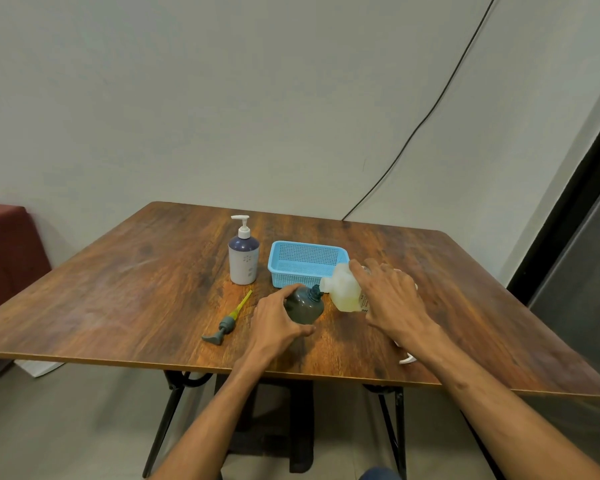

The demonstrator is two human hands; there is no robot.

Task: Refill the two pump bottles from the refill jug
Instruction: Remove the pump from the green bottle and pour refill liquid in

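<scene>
My left hand grips a round dark grey pump bottle that stands on the table with its pump off and its neck open. My right hand holds the translucent refill jug, tilted to the left. The jug's spout sits at the dark bottle's neck, and pale yellow liquid shows in its lower part. The dark bottle's grey pump head with a yellow tube lies on the table to the left. A white and navy pump bottle stands upright further back, pump in place.
A light blue plastic basket stands just behind the jug. Something white shows under my right wrist near the front edge. The wooden table stands against a wall; a black cable runs down it.
</scene>
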